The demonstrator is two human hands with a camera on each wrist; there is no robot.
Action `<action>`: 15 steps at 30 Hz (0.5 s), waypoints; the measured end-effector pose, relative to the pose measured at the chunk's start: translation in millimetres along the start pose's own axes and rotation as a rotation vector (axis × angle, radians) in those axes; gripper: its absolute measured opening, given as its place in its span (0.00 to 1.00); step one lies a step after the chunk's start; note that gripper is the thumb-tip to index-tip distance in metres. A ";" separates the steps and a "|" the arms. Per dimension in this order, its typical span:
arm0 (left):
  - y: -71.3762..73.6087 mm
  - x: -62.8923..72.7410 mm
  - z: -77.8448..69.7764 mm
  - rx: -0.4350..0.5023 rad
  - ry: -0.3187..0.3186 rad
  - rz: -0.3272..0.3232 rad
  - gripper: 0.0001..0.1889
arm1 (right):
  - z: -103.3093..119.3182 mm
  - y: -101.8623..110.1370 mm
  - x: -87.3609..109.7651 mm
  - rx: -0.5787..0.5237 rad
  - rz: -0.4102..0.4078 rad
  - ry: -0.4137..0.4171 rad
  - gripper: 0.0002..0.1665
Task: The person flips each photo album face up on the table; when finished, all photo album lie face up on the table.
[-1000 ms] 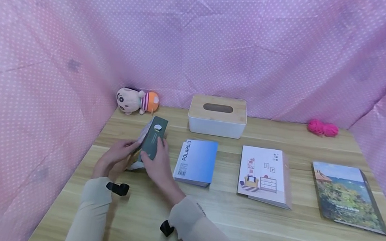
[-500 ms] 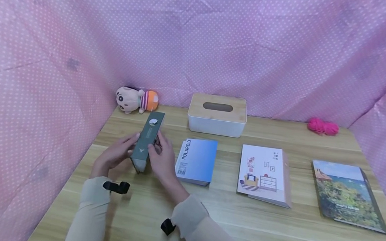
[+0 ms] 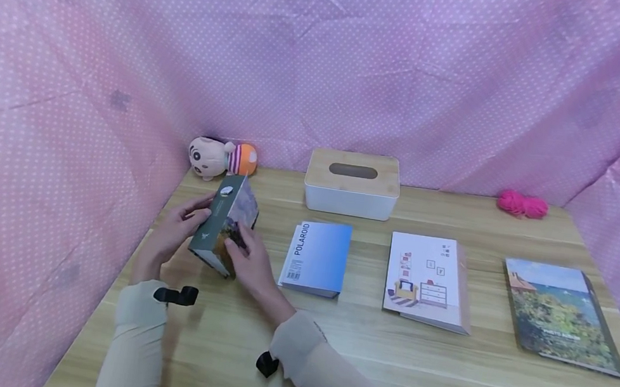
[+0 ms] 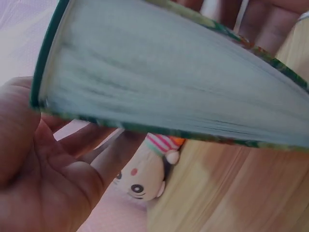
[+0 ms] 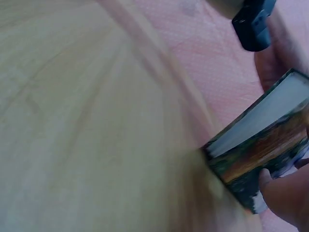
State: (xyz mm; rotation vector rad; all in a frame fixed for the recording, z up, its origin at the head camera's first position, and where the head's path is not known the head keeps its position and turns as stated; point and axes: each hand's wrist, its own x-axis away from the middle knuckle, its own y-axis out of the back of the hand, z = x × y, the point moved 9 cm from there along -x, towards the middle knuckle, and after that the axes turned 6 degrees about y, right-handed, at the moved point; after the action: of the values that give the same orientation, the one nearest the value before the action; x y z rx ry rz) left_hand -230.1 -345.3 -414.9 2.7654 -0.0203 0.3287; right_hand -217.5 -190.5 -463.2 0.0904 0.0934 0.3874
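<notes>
A thick photo-album-like book (image 3: 218, 218) with a dark green spine and a painted cover is held tilted above the left part of the table, its spine facing up and left. My left hand (image 3: 172, 229) grips the spine side, thumb along the spine and fingers behind the back cover. On the other side my right hand (image 3: 252, 267) holds the painted cover, its thumb pressing the front; its other fingers are mostly hidden. The left wrist view shows the white page block (image 4: 159, 77) between green covers, slightly fanned.
A plush doll (image 3: 222, 158) lies behind the book. Rightward on the wooden table (image 3: 245, 358) are a blue POLAROID album (image 3: 322, 259), a tissue box (image 3: 352, 185), a white illustrated album (image 3: 421, 276), a landscape photo album (image 3: 562, 318) and pink yarn (image 3: 522, 205).
The book has moved left and turned, so that its spine now faces left and the painted cover shows. My left hand has shifted left with it; both hands keep hold.
</notes>
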 end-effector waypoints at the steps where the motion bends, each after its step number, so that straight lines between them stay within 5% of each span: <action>1: 2.7 0.5 -0.7 -0.020 0.002 -0.023 0.29 | -3.4 -2.4 -0.5 0.013 0.016 -0.001 0.34; 6: 13.7 3.0 -0.8 -0.131 0.030 -0.081 0.33 | -13.9 -11.0 -2.4 0.138 0.079 0.006 0.39; 15: 29.5 8.0 6.0 -0.277 0.055 -0.086 0.34 | -25.6 -15.7 -2.5 0.285 0.101 0.002 0.40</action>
State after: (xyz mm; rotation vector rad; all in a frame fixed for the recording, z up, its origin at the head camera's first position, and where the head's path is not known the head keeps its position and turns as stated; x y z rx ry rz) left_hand -222.6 -374.8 -408.4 2.4738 0.0625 0.3506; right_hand -216.7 -204.1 -490.1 0.3776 0.1458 0.4729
